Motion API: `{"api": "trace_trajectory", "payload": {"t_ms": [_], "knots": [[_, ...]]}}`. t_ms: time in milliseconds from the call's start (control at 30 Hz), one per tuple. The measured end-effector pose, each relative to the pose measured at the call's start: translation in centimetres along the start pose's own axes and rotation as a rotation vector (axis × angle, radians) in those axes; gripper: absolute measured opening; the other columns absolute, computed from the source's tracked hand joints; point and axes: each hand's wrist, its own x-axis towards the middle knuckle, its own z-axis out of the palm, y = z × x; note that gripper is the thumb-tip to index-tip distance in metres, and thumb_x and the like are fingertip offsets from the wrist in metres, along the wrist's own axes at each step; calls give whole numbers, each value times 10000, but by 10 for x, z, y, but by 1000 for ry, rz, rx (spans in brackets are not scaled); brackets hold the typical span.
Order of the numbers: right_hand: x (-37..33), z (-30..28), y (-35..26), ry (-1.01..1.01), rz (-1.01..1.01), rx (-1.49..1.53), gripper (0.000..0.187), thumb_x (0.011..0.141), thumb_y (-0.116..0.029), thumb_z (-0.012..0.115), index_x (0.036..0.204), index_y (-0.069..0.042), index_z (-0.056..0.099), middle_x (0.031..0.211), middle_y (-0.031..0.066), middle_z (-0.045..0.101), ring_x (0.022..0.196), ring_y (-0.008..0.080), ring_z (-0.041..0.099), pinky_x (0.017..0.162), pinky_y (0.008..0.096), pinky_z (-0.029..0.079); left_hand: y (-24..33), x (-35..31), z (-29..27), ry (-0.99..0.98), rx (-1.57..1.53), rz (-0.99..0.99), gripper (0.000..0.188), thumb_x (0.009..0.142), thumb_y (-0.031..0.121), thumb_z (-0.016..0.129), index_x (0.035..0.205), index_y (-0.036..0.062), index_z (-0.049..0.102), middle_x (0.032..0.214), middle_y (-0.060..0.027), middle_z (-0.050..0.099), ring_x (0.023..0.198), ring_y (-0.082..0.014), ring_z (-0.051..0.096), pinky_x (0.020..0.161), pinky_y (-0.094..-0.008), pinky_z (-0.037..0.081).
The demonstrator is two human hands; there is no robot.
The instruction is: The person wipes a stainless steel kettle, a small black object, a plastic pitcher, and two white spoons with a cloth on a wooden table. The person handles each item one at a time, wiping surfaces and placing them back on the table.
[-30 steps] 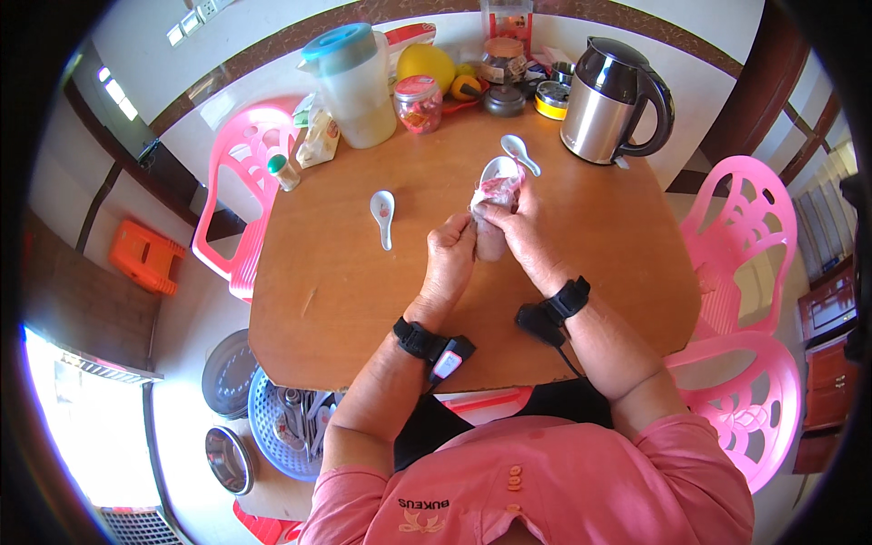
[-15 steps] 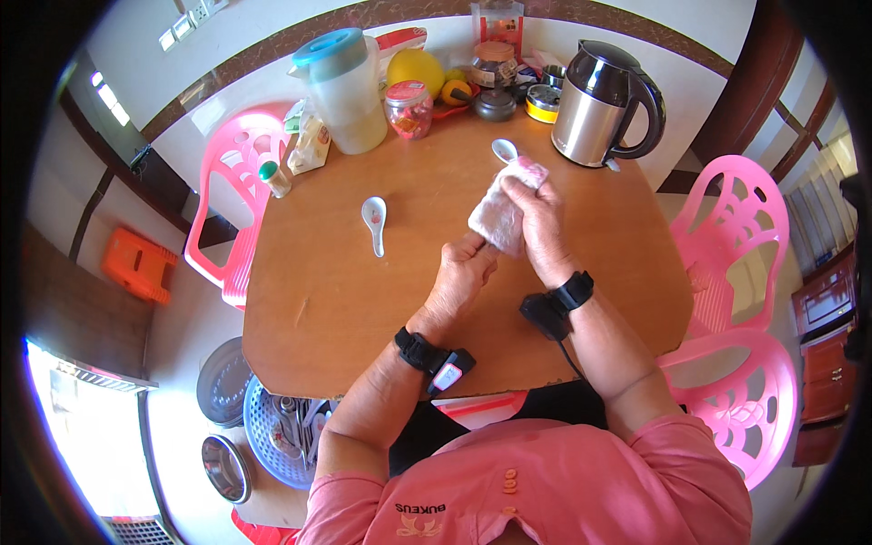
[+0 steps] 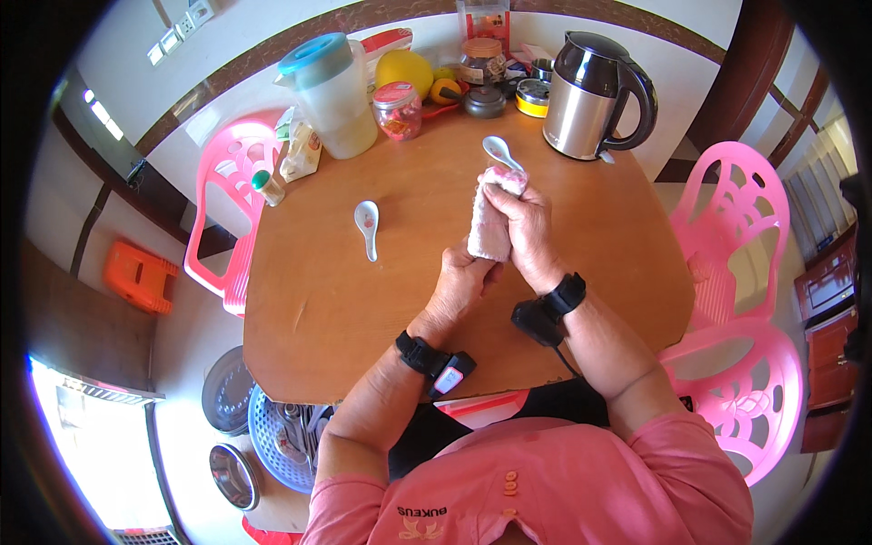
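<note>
Over the middle of the table my right hand (image 3: 530, 227) is closed around a folded pink-and-white cloth (image 3: 489, 229), its thumb pressed along the cloth. My left hand (image 3: 463, 283) is closed just below, against the cloth's lower end; whatever its fingers grip is hidden. A white soup spoon (image 3: 367, 227) lies on the table to the left, handle toward me. Beyond the cloth rests another white soup spoon (image 3: 498, 152), its handle end close to the top of the cloth.
The wooden table (image 3: 318, 336) carries a lidded water pitcher (image 3: 331, 100), a red-lidded candy jar (image 3: 398, 113) and a steel electric kettle (image 3: 581, 109) along its far side. At the left edge stands a green-capped bottle (image 3: 269, 187). Pink chairs (image 3: 731, 227) flank the table.
The cloth and my right hand have shifted slightly left, and the cloth now stands more upright. My left hand stays close to the cloth's lower end.
</note>
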Motion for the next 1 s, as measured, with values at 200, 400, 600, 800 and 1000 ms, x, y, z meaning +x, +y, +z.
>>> {"api": "trace_trajectory", "payload": {"t_ms": [200,400,600,800,1000], "knots": [[7,-10,0,-114,120,22,418,992,-414,628,1016,2,649,702,68,627,607,167,634,556,300,538,-4,-1,1,-39,-6,65,138,1008,195,599,958,72,633,684,18,596,541,-41,506,452,-208,382],[18,-15,15,-153,49,-280,416,1004,-401,611,1224,-48,602,941,51,669,844,148,664,700,286,531,-1,-3,0,27,-66,30,119,983,115,598,922,28,651,696,-31,624,520,-88,521,436,-229,389],[9,-10,5,46,-244,-1031,655,936,-542,626,1382,-80,500,1171,179,664,993,364,676,816,456,533,5,-3,0,51,-233,-7,73,935,76,588,905,27,632,667,-38,608,496,-104,516,424,-250,382],[2,-6,1,106,-400,-1216,476,936,-467,634,1163,-51,588,1030,195,696,920,375,689,751,492,527,10,-2,-5,134,-258,16,93,914,39,565,868,0,635,660,-68,611,474,-140,523,412,-264,391],[9,-5,15,14,-6,-576,288,961,-253,631,1032,23,668,817,132,722,689,211,696,630,383,538,1,0,0,115,-97,30,128,957,82,574,860,26,637,676,-46,616,481,-106,507,416,-247,382]]}}
